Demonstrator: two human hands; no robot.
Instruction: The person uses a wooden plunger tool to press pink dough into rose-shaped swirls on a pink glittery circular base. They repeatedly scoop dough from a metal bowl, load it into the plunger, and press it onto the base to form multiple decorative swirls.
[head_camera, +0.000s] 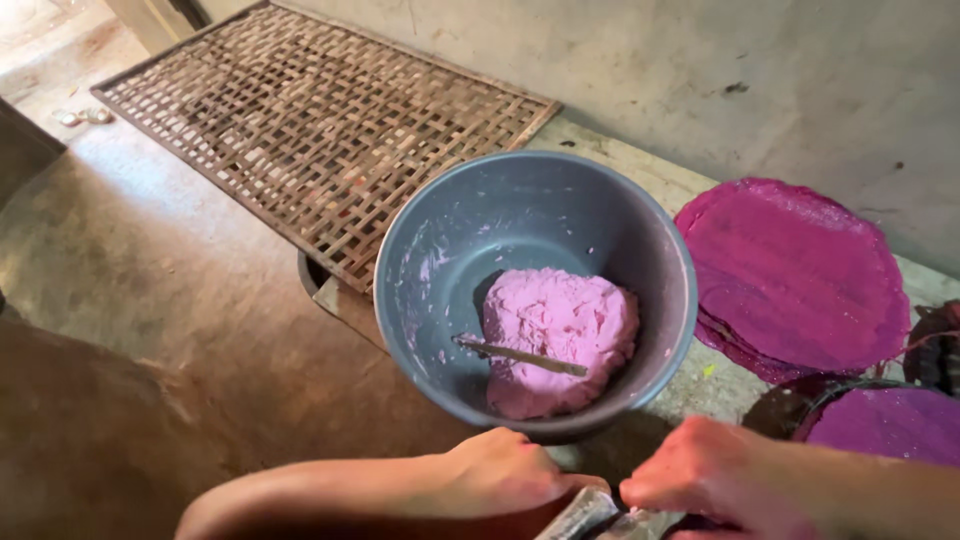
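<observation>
A grey-blue plastic basin (440, 250) stands in front of me and holds a lump of pink dough (560, 335). A thin stick (520, 355) leans against the dough. Below the basin, at the bottom edge, my left hand (500, 475) and my right hand (700, 470) are close together, both with fingers curled on a grey, flat object (595, 515) that is mostly cut off. What that object is I cannot tell.
A woven bamboo mat (310, 120) lies at the back left, partly under the basin. A stack of round magenta discs (790, 275) rests at the right, with another purple disc (890, 425) lower right. A grey wall (760, 70) rises behind.
</observation>
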